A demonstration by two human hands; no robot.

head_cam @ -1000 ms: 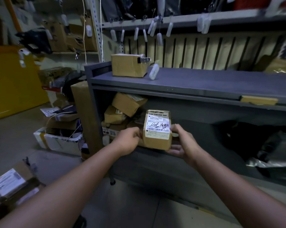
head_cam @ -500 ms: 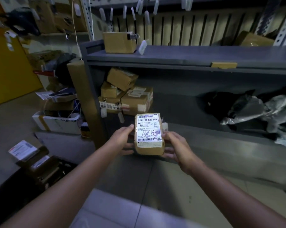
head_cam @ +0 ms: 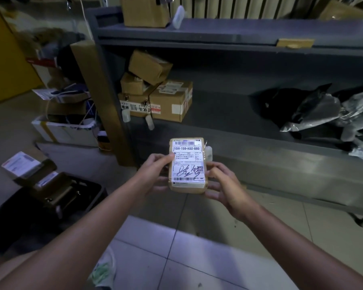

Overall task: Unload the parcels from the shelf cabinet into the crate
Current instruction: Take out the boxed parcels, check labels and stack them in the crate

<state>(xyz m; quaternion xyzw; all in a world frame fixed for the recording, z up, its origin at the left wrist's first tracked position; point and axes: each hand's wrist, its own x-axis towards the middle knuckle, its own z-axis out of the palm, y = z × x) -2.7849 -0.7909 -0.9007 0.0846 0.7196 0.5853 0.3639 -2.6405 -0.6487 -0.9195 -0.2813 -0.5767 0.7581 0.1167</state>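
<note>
The left hand [head_cam: 153,174] and right hand [head_cam: 224,185] each grasp a long side of the small parcel [head_cam: 188,165], held in the air before the shelf cabinet [head_cam: 228,30]. It looks light, stiff and slightly slick with tape; those 2 sides seem the best hold.

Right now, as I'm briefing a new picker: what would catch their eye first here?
A small brown parcel with a white label, held at centre between the left hand and right hand. Behind it, stacked cardboard boxes sit at the left of the grey shelf cabinet, crumpled plastic bags at its right.
</note>
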